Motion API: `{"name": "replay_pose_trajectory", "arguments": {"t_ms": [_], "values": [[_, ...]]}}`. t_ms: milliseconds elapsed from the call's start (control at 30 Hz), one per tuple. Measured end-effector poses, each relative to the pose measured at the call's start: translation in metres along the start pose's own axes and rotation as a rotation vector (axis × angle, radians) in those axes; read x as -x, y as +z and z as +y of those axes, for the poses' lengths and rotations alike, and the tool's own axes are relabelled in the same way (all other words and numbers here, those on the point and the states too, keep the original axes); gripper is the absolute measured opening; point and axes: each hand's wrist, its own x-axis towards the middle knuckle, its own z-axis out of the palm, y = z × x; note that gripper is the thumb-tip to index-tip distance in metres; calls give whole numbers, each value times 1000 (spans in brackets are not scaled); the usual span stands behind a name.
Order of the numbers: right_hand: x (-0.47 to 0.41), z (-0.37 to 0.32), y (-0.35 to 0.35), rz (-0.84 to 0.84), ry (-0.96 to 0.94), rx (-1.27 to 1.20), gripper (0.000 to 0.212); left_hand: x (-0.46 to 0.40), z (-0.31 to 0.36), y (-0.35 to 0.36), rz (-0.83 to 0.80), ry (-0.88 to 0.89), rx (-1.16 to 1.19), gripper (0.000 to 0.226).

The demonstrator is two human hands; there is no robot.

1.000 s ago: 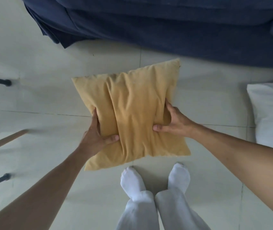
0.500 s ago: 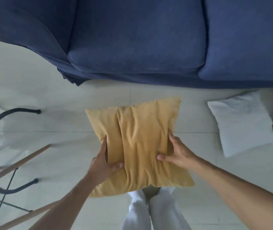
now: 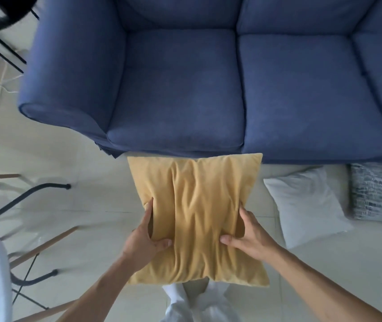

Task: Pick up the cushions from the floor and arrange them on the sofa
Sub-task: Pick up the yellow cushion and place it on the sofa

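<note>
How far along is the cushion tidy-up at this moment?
Done: nothing; the blue sofa has no loose cushions on its visible seats. In hand: the yellow cushion, gripped by the left hand and right hand in front of the sofa. Left: the white cushion and grey patterned cushion on the floor.

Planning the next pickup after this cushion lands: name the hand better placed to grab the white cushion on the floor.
Right. The white cushion lies on the floor beside the right hand; the left hand sits across the yellow cushion, farther away. Both currently grip the yellow one.
</note>
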Motion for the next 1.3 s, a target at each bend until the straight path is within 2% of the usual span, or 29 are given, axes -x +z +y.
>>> {"name": "replay_pose_trajectory", "arguments": {"t_ms": [233,533,933,1133,1300], "values": [[-10,-50,-65,80,-118,0,126,-19,80,-29,86,150,-3,137],[-81,-132,-152,216,-280,33,121,-104,173,-78,136,297,31,133],[-240,-295,-262,318,-421,41,121,-280,308,-218,209,421,-73,136],[-328,-374,-304,389,-482,154,121,-369,366,-282,314,478,-126,141],[-380,-414,-329,475,-506,221,123,-423,388,-309,438,517,-140,138]]}}
